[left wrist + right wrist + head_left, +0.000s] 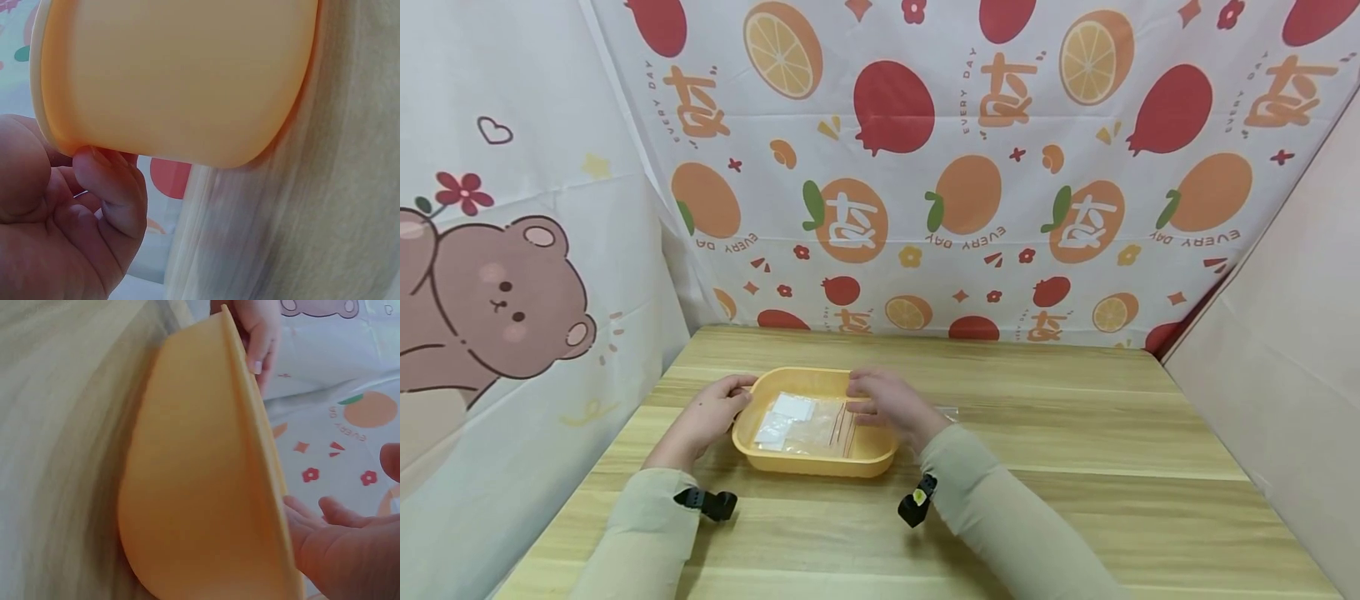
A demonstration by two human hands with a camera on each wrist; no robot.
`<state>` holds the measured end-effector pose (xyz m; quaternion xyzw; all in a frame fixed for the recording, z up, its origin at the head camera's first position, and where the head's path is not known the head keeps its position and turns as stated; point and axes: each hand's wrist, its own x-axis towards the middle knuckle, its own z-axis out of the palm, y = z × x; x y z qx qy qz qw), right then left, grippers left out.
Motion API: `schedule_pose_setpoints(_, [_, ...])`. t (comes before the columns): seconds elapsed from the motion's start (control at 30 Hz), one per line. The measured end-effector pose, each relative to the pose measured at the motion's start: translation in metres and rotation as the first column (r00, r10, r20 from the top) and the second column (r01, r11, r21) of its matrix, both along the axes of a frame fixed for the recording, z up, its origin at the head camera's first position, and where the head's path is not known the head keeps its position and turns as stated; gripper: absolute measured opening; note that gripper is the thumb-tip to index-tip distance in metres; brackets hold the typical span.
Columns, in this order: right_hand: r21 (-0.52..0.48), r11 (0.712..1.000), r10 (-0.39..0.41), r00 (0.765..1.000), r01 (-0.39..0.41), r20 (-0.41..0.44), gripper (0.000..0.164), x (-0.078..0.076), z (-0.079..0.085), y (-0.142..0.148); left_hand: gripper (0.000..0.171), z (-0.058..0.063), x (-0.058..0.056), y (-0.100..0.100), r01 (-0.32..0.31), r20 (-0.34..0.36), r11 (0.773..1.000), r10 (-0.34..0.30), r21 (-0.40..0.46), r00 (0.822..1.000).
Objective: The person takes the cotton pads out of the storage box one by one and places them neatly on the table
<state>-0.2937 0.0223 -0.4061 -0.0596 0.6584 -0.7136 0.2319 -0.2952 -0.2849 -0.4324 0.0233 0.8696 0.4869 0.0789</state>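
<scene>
A yellow plastic basin (pixel 850 468) stands on the wooden table, with clear plastic zip bags (pixel 812 425) lying flat inside it; white pieces show at their left part. At the basin's left end, my left hand (pixel 711 417) pinches the rim, its curled fingers seen close up in the left wrist view. Over the right side of the basin reaches my right hand (pixel 895 404), fingers extended above the bags' right edge. From the right wrist view, that hand (pixel 350 550) has its fingers past the rim, and their tips are partly hidden by the basin wall.
A bit of clear plastic (pixel 949 412) lies on the table just right of my right wrist, mostly hidden by it. The wooden table (pixel 1075 417) meets a fruit-print cloth (pixel 910 208) at the back and a bear-print cloth (pixel 512 292) at the left.
</scene>
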Motion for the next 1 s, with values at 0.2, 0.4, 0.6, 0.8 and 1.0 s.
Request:
schedule_pose_setpoints(0.2, [-0.017, 0.999, -0.049, 0.997, 0.05, 0.052, 0.057, 0.0, -0.007, -0.012, 0.046, 0.001, -0.001, 0.001, -0.002, 0.003, 1.0, 0.002, 0.005, 1.0])
schedule_pose_setpoints(0.4, [-0.002, 0.998, -0.057, 0.996, 0.057, 0.076, 0.06, -0.001, -0.015, -0.02, 0.047, 0.001, 0.001, 0.0, 0.001, 0.009, 1.0, -0.001, 0.002, 1.0])
schedule_pose_setpoints(0.6, [0.019, 0.998, -0.061, 0.996, 0.06, 0.069, 0.06, -0.001, -0.019, -0.025, 0.046, -0.001, 0.001, 0.001, -0.007, 0.014, 1.0, 0.007, 0.003, 1.0])
schedule_pose_setpoints(0.8, [-0.024, 0.996, -0.08, 0.993, 0.083, 0.086, 0.061, -0.001, -0.025, -0.029, 0.046, -0.002, 0.003, 0.002, -0.01, 0.014, 1.0, 0.009, 0.008, 1.0])
schedule_pose_setpoints(1.0, [-0.079, 0.985, -0.145, 0.982, 0.156, 0.124, 0.06, -0.002, -0.031, -0.042, 0.046, -0.004, 0.002, 0.001, -0.015, 0.013, 1.0, 0.015, 0.009, 1.0])
